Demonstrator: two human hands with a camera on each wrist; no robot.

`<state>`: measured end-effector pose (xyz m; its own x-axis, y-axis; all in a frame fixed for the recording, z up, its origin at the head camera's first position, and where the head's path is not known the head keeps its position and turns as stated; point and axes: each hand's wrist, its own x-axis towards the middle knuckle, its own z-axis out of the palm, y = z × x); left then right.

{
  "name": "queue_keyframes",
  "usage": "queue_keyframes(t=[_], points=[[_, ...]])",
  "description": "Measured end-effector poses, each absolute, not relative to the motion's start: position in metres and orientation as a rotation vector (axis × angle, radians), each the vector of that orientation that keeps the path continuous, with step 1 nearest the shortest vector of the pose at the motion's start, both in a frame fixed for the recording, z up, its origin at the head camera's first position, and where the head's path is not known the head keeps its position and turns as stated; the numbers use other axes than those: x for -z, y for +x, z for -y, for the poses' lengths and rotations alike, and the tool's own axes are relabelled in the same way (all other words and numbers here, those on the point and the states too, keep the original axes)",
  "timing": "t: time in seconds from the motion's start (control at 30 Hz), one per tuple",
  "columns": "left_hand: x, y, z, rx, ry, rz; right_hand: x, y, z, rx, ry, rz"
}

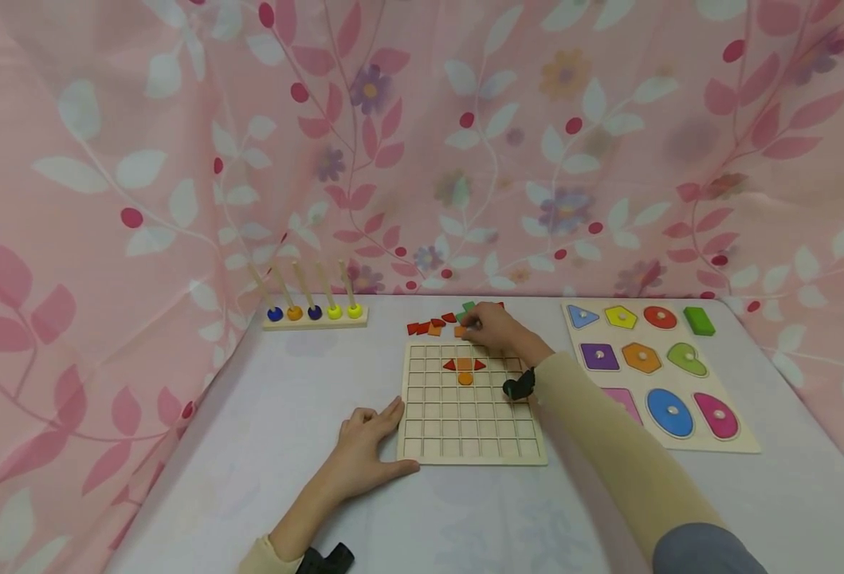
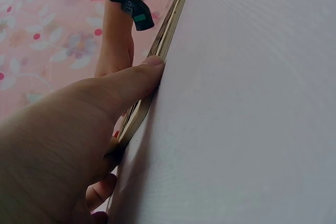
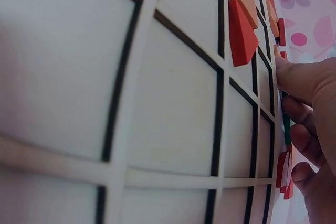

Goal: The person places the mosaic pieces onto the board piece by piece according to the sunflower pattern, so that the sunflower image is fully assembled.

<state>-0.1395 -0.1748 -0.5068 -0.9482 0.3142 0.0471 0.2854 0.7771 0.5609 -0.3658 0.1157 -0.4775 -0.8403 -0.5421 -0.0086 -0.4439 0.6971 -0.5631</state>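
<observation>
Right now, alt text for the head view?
Right hand touches an orange piece beyond a grid board; left hand touches the board's near and left edges. A ring stacker stands left, a shape puzzle right.

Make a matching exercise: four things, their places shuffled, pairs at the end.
1. Left hand
2. Right hand
3. Orange disc
4. Green block

A. At the loose pieces beyond the grid board
B. At the far right corner of the shape board
C. At the grid board's left side
D. In a grid board square

Pairs: 1-C, 2-A, 3-D, 4-B
</observation>
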Motion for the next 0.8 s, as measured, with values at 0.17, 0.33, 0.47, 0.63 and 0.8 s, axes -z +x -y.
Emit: queue_keyframes(t=[0.17,0.33,0.47,0.63,0.8], points=[[0.506,-0.140,0.175,-0.907,0.486,-2.908,0.478,-0.364,-0.115,0.864,-0.809,-2.735],[0.507,-0.140,0.175,-0.903,0.481,-2.905,0.477,-0.361,-0.115,0.911,-0.775,-2.729],[0.507,-0.140,0.174,-0.903,0.482,-2.906,0.475,-0.355,-0.114,0.967,-0.725,-2.726],[0.507,-0.140,0.174,-0.895,0.489,-2.909,0.470,-0.336,-0.112,1.086,-0.710,-2.720],[0.505,-0.140,0.174,-0.906,0.487,-2.901,0.467,-0.312,-0.109,1.210,-0.728,-2.701]])
